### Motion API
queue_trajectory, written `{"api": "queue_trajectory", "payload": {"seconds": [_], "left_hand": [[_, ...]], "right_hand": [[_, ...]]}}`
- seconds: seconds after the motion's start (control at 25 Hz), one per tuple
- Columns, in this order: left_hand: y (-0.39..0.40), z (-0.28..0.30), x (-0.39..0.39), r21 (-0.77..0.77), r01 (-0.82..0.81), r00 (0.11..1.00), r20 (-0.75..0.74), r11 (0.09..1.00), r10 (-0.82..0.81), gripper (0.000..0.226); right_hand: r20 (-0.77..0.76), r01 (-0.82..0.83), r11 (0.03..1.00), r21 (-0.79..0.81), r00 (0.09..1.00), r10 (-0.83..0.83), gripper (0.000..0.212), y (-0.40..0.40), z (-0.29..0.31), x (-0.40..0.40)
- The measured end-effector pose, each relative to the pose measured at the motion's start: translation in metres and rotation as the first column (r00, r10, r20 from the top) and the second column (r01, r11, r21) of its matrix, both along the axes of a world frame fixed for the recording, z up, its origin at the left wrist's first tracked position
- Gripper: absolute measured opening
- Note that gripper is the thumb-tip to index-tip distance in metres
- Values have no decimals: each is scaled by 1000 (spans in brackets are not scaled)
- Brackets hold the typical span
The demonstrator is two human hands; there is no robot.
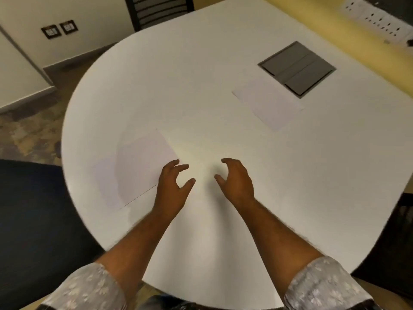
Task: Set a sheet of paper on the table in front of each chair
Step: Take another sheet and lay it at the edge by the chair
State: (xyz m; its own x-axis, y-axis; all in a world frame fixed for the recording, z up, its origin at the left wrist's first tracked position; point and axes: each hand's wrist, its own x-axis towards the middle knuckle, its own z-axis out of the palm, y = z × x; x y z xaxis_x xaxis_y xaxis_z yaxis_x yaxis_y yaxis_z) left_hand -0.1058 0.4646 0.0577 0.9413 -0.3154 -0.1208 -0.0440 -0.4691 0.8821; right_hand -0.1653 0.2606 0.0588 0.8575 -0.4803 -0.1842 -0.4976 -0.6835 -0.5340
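Note:
A round white table [201, 86] fills the view. A sheet of paper [136, 168] lies on its left side, facing a dark chair [29, 215] at the left edge. A second sheet [268, 104] lies at the right, just below a grey hatch. My left hand [173, 186] hovers at the right edge of the left sheet, fingers spread and curled, holding nothing. My right hand [237, 180] is beside it over bare tabletop, also empty with fingers apart. Another chair back [156, 10] stands at the far side of the table.
A grey square cable hatch [297, 68] is set into the tabletop at the upper right. A yellow ledge with wall sockets [375, 21] runs behind it. A dark chair [393, 242] shows at the right edge. Patterned carpet [29, 135] lies to the left.

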Motion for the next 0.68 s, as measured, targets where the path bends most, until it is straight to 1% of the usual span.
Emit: {"api": "queue_trajectory", "payload": {"seconds": [0.08, 0.16, 0.32, 0.44, 0.52, 0.68], "left_hand": [[-39, 11, -4, -71, -27, 998, -66, 997, 23, 40], [-87, 23, -10, -120, -74, 989, -134, 990, 58, 35], [-188, 31, -12, -148, -151, 969, -219, 977, 116, 30], [-258, 24, -7, -142, -189, 942, -306, 972, 138, 33], [-299, 19, -2, -130, -183, 926, -357, 975, 126, 36], [-362, 1, 17, -110, -77, 906, -422, 991, 24, 39]], "right_hand": [[65, 85, 995, 53, 994, -88, 52, -39, 5, -3], [105, 120, 988, 95, 986, -129, 48, -84, 8, -5], [140, 132, 975, 178, 978, -158, 39, -178, 6, 0], [132, 161, 959, 233, 972, -195, 29, -244, -2, 7], [124, 201, 941, 271, 963, -241, 24, -286, -12, 16], [148, 266, 917, 296, 936, -319, 16, -362, -34, 47]]}}
